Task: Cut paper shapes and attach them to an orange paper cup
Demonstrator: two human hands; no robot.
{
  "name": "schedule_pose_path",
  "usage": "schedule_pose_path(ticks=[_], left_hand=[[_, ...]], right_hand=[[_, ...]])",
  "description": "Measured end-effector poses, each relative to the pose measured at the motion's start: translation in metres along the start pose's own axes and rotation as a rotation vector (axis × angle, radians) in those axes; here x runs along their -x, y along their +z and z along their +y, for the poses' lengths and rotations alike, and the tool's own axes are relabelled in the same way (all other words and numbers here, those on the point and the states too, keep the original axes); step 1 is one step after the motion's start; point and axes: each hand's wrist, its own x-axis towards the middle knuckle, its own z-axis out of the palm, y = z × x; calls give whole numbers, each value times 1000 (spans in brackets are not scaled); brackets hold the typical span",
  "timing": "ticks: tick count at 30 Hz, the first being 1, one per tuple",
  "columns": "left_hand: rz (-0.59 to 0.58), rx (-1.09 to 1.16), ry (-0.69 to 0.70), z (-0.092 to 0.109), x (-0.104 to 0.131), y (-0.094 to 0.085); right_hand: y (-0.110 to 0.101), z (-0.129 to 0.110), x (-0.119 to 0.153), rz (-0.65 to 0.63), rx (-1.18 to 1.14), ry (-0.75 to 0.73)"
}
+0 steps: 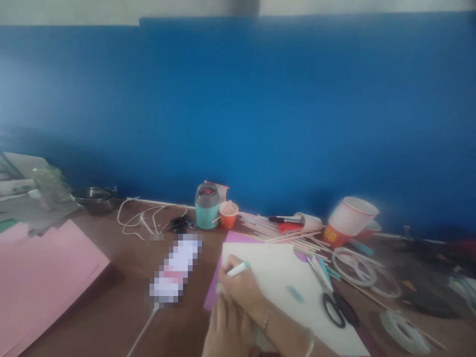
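Clamping a pen (pixel 236 270) in our right hand (pixel 240 286), we held it over the left part of the white paper (pixel 275 265); our left hand (pixel 226 320) lay against it, nearer, its grip hidden so we couldn't tell. Far centre, a small cup (pixel 228 218) held something pale; far right, we saw a tilted cup stack (pixel 351 213). A pan (pixel 92 202) stood far left, contents unclear. Scissors (pixel 335 291) crossed the paper's right edge. Bare table (pixel 122 307) lay between phone (pixel 176 267) and pink sheets (pixel 48 287).
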Motion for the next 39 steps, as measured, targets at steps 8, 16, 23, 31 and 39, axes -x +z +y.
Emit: schedule_pose_path(ticks=[8,16,23,31,39], left_hand=[[7,-51,2,0,0,2],[-13,60,-27,-2,-3,1],[9,59,47,0,-2,0],[12,60,33,1,-5,-5],[12,66,39,0,-2,0]], right_hand=[[-7,7,-8,106,-363,213],[-11,2,-2,-37,-158,127],[-11,2,3,-179,-143,49],[-14,-9,6,-259,-142,87],[-15,-12,5,-254,-97,76]])
